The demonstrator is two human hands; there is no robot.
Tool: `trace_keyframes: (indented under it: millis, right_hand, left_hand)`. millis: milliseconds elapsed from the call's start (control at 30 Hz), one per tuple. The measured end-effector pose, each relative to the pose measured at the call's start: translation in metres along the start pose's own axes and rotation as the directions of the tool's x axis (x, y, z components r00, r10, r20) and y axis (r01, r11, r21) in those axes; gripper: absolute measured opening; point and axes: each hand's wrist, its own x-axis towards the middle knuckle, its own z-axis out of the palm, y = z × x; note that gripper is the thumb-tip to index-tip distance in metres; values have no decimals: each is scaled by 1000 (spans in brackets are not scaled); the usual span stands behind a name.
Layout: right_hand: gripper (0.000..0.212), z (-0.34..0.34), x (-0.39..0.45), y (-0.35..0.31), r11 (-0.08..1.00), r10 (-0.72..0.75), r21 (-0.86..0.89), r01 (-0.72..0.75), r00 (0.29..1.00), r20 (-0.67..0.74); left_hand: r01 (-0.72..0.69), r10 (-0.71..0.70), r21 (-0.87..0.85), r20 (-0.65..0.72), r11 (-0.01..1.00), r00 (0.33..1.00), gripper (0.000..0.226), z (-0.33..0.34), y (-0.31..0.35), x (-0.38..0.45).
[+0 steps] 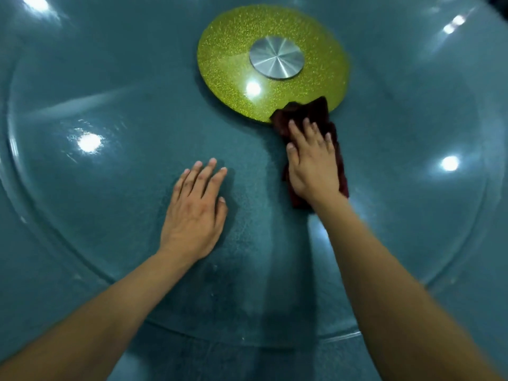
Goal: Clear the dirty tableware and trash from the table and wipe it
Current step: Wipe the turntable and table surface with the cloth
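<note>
A dark red cloth (316, 112) lies on the round glass turntable (110, 188) of the teal table, its far end overlapping the rim of the yellow-green glitter disc (228, 67) at the centre. My right hand (312, 158) presses flat on the cloth with straight, spread fingers. My left hand (196, 210) rests flat on the bare glass to the left of the cloth, fingers straight, holding nothing. No tableware or trash is in view.
A brushed metal hub (276, 56) sits in the middle of the glitter disc. The turntable's glass rim (247, 343) curves across the near side, with the teal tabletop (453, 325) beyond it. Ceiling lights reflect as bright spots on the glass.
</note>
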Motion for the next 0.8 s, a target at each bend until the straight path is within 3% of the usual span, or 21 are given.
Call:
trace_keyframes:
  millis: [233, 400, 467, 533, 667, 733, 800]
  right_hand:
    - [58, 21, -201, -107, 968, -244, 89, 236, 966, 89]
    - [60, 20, -221, -111, 942, -324, 127, 311, 941, 100]
    - [58, 11, -204, -79, 973, -216, 102, 209, 974, 70]
    - [56, 2, -180, -28, 1000, -3, 15, 3, 1000, 0]
    - [54, -16, -112, 45, 909, 417, 18, -417, 905, -76]
    - [54, -12, -73, 39, 890, 457, 38, -455, 886, -85]
    - [54, -3, -34, 10, 944, 329, 24, -328, 941, -84]
  left_hand:
    - [-81, 81, -20, 19, 997, 997, 54, -8, -36, 10]
    - [-109, 108, 0, 78, 994, 991, 53, -19, -67, 22]
    - [-98, 97, 11, 88, 995, 991, 52, -23, -72, 26]
    - [-70, 69, 16, 80, 997, 994, 53, -24, -73, 26]
    - [-11, 11, 7, 69, 1000, 998, 55, -20, -74, 25]
    - [-4, 5, -5, 64, 1000, 998, 55, -21, -76, 26]
    - [10, -10, -13, 64, 1000, 998, 55, -22, -76, 25]
